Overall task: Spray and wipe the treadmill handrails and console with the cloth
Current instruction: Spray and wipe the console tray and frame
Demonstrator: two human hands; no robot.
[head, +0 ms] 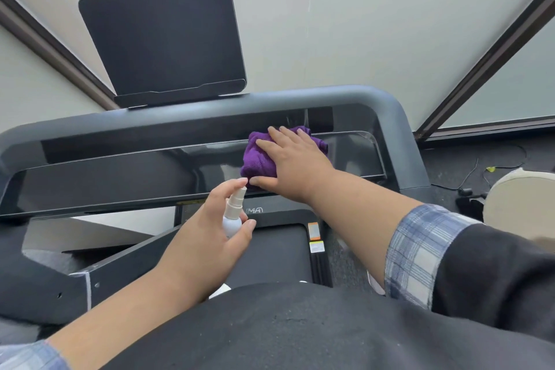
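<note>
A crumpled purple cloth (259, 159) lies on the glossy black console panel (120, 174) of the treadmill, right of its middle. My right hand (295, 164) presses flat on the cloth with straight fingers. My left hand (210, 237) grips a small white spray bottle (233, 213) just below the console's front edge, with the forefinger on top of the nozzle. The grey handrail bar (345, 96) curves over the console and down at the right. A black tablet holder (163, 36) stands above it.
The treadmill belt (279, 252) and its side rail with orange and yellow stickers lie below. At the right are a dark floor with cables (477, 168) and a round beige object (522, 204). Pale wall panels with brown frames fill the background.
</note>
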